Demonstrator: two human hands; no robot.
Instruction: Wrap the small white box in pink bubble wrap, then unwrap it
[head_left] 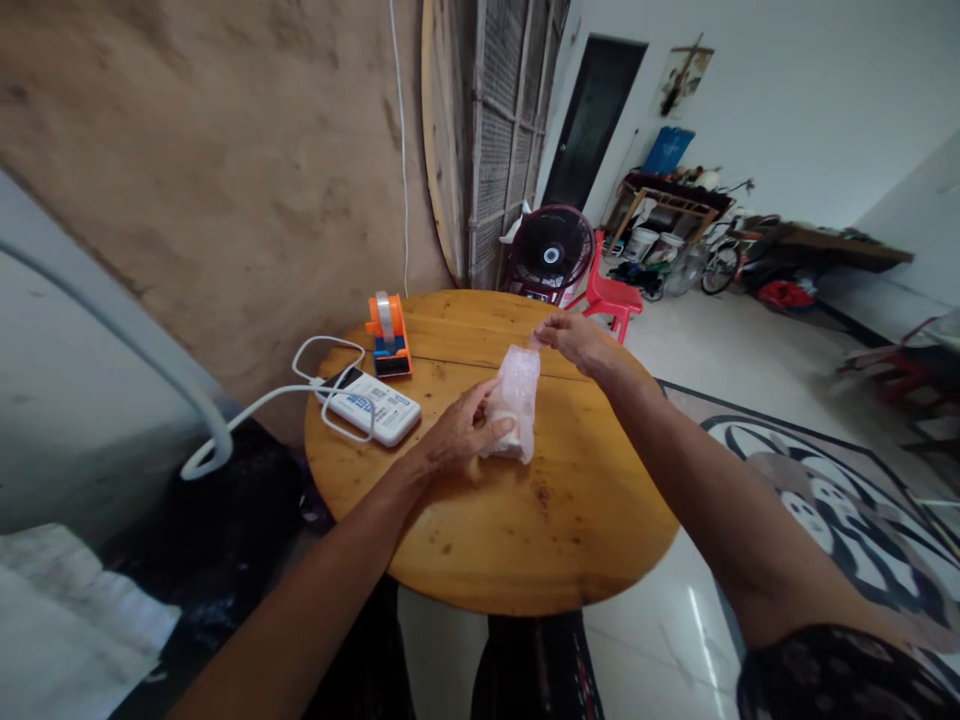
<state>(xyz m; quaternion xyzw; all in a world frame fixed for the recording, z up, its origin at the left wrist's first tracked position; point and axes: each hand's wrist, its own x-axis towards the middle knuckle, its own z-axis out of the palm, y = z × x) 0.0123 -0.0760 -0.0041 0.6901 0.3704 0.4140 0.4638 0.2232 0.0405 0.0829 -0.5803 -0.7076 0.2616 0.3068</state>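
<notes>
A package wrapped in pinkish bubble wrap (517, 385) lies on the round wooden table, with something white showing at its near end. My left hand (469, 425) grips the package from the left, thumb on the near side and fingers along the edge. At the far end of the wrap, my right hand (566, 338) is closed in a pinch on a thin clear strip; whether it is tape or the wrap's own edge I cannot tell. An orange and blue tape dispenser (390, 340) with a clear roll stands to the left of the package.
A white power bank (382, 408) with a looped white cable lies at the left of the table (540, 560), near the wall. Beyond the far edge are a dark fan (551, 255) and a red chair (611, 295). A panda rug (825, 500) covers floor to the right.
</notes>
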